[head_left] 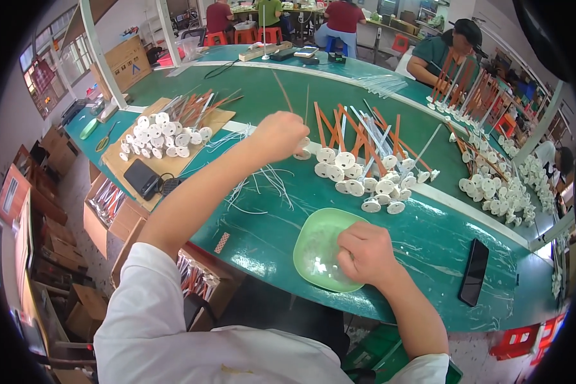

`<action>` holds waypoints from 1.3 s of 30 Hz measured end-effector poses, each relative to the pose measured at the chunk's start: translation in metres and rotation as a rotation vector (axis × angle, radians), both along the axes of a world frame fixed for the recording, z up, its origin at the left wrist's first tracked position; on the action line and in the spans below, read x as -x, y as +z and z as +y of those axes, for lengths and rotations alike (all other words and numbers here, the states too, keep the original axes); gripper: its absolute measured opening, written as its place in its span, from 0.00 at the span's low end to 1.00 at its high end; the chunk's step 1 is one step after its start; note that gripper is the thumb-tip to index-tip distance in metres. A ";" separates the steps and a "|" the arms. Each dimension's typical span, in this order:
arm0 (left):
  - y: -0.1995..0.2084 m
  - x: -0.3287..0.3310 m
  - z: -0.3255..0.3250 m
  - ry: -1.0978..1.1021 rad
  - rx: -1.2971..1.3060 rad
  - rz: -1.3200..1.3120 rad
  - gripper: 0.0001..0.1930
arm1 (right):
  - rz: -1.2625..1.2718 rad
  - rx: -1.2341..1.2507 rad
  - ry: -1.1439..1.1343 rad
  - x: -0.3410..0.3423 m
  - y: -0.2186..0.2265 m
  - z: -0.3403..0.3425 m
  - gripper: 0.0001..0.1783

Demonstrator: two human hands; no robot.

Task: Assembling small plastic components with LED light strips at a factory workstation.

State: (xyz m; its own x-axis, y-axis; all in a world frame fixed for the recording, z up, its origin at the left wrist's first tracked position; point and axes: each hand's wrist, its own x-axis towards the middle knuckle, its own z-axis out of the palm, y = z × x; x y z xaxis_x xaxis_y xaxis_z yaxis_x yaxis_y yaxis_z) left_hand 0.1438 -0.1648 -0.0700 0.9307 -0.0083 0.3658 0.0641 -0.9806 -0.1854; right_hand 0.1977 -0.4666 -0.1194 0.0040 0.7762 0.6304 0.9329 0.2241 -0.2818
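Note:
My left hand (278,136) reaches out over the green table, its fingers closed round a thin rod with a white disc base (303,153). Thin stems rise above that fist. Just right of it lies a pile of brown and clear rods with white disc bases (355,171). Inside the light green bowl (307,272), my right hand (368,253) has its fingers pinched together; whatever they hold is hidden. Small clear pieces seem to lie at the bowl's bottom, too fine to make out.
Loose white strands (262,185) lie beneath my left forearm. At left, more disc-based rods (160,136) rest on cardboard (118,153) near a black device (142,179). A phone (474,272) lies at right. Across the table sits a person (448,54) near standing rods.

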 end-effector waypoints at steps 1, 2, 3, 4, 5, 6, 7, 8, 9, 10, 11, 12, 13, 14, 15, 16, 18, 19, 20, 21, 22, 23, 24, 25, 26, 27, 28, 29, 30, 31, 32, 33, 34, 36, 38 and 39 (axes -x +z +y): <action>0.002 0.001 -0.001 -0.001 -0.002 -0.002 0.13 | 0.005 -0.014 0.002 -0.001 0.000 0.001 0.04; 0.004 0.002 -0.002 0.007 -0.030 -0.024 0.14 | 0.009 -0.028 0.004 -0.001 -0.001 0.001 0.04; 0.006 0.004 -0.003 0.014 -0.058 -0.047 0.15 | 0.006 -0.031 0.001 -0.001 0.000 0.000 0.04; 0.007 0.007 -0.001 0.010 -0.061 -0.052 0.15 | -0.002 -0.028 -0.007 -0.001 0.001 -0.001 0.05; 0.008 0.010 0.001 0.025 -0.046 -0.196 0.15 | -0.009 -0.024 -0.016 -0.001 0.002 -0.002 0.06; 0.008 0.012 0.002 0.040 -0.029 -0.341 0.15 | -0.015 -0.028 -0.021 0.001 0.003 -0.002 0.06; 0.010 0.012 -0.006 0.028 -0.030 -0.345 0.15 | -0.019 -0.099 -0.067 0.004 0.004 -0.002 0.08; 0.012 0.011 -0.023 0.032 0.332 -0.487 0.14 | -0.024 -0.167 -0.116 0.004 0.005 -0.002 0.10; 0.012 0.010 -0.039 0.034 0.699 -0.615 0.14 | -0.028 -0.168 -0.134 0.004 0.006 -0.002 0.10; 0.010 0.012 -0.052 0.042 0.930 -0.585 0.13 | -0.029 -0.286 -0.197 0.005 0.010 0.000 0.12; 0.012 0.014 -0.073 0.026 1.045 -0.535 0.12 | -0.031 -0.401 -0.271 0.004 0.012 0.001 0.15; 0.005 0.012 -0.087 -0.088 1.264 -0.507 0.11 | -0.037 -0.399 -0.289 0.002 0.014 0.002 0.15; -0.001 0.013 -0.101 -0.204 1.481 -0.469 0.11 | -0.013 -0.405 -0.334 0.003 0.017 0.002 0.17; -0.003 0.015 -0.115 -0.219 1.493 -0.450 0.11 | 0.013 -0.408 -0.384 0.001 0.017 0.000 0.20; -0.002 0.018 -0.129 -0.256 1.490 -0.389 0.11 | 0.012 -0.401 -0.408 0.001 0.017 0.000 0.20; -0.001 0.019 -0.139 -0.292 1.485 -0.325 0.10 | 0.063 -0.421 -0.404 0.000 0.015 0.003 0.21; -0.004 0.020 -0.152 -0.353 1.410 -0.306 0.10 | 0.123 -0.437 -0.426 -0.005 0.011 0.000 0.22; -0.004 0.022 -0.155 -0.401 1.319 -0.319 0.09 | 0.192 -0.457 -0.389 -0.006 0.009 0.000 0.22; -0.005 0.025 -0.156 -0.429 1.351 -0.294 0.09 | 0.264 -0.477 -0.352 -0.007 0.008 -0.001 0.22; -0.010 0.025 -0.155 -0.431 1.354 -0.272 0.09 | 0.275 -0.479 -0.368 -0.008 0.009 -0.002 0.22; -0.018 0.026 -0.153 -0.520 1.423 -0.292 0.09 | 0.273 -0.484 -0.359 -0.005 0.011 -0.003 0.20; -0.024 0.028 -0.150 -0.608 1.491 -0.312 0.09 | 0.273 -0.488 -0.349 -0.003 0.012 -0.002 0.18; -0.028 0.030 -0.148 -0.594 1.498 -0.292 0.09 | 0.293 -0.485 -0.358 -0.005 0.012 -0.001 0.18; -0.029 0.033 -0.147 -0.580 1.558 -0.290 0.08 | 0.131 -0.510 -0.300 -0.009 0.012 -0.001 0.17; -0.031 0.036 -0.146 -0.563 1.617 -0.288 0.07 | -0.030 -0.531 -0.240 -0.012 0.011 -0.001 0.16; -0.033 0.036 -0.144 -0.546 1.625 -0.273 0.07 | -0.010 -0.526 -0.246 -0.013 0.008 0.000 0.16; -0.034 0.035 -0.141 -0.500 1.756 -0.237 0.06 | -0.032 -0.523 -0.224 -0.014 0.006 0.002 0.15; -0.032 0.034 -0.140 -0.452 1.885 -0.200 0.07 | -0.056 -0.521 -0.202 -0.013 0.005 0.003 0.14; -0.028 0.035 -0.140 -0.376 1.890 -0.159 0.10 | -0.041 -0.519 -0.205 -0.012 0.003 0.004 0.14; -0.028 0.036 -0.140 -0.366 1.892 -0.150 0.10 | -0.038 -0.492 -0.196 -0.013 0.002 0.004 0.14; -0.028 0.037 -0.139 -0.331 1.814 -0.117 0.09 | -0.037 -0.467 -0.188 -0.012 0.002 0.004 0.13; -0.027 0.038 -0.139 -0.298 1.735 -0.085 0.09 | -0.030 -0.467 -0.193 -0.009 0.004 0.004 0.13; -0.028 0.039 -0.140 -0.295 1.734 -0.074 0.09 | 0.065 -0.470 -0.195 -0.006 0.006 0.004 0.12; -0.029 0.042 -0.146 -0.385 1.872 -0.108 0.06 | 0.163 -0.476 -0.205 0.000 0.008 0.002 0.11; -0.028 0.049 -0.154 -0.394 1.873 -0.106 0.06 | 0.377 -0.413 -0.247 0.003 0.010 -0.002 0.10; -0.027 0.052 -0.158 -0.403 1.879 -0.112 0.06 | 0.379 -0.420 -0.251 0.001 0.011 -0.002 0.10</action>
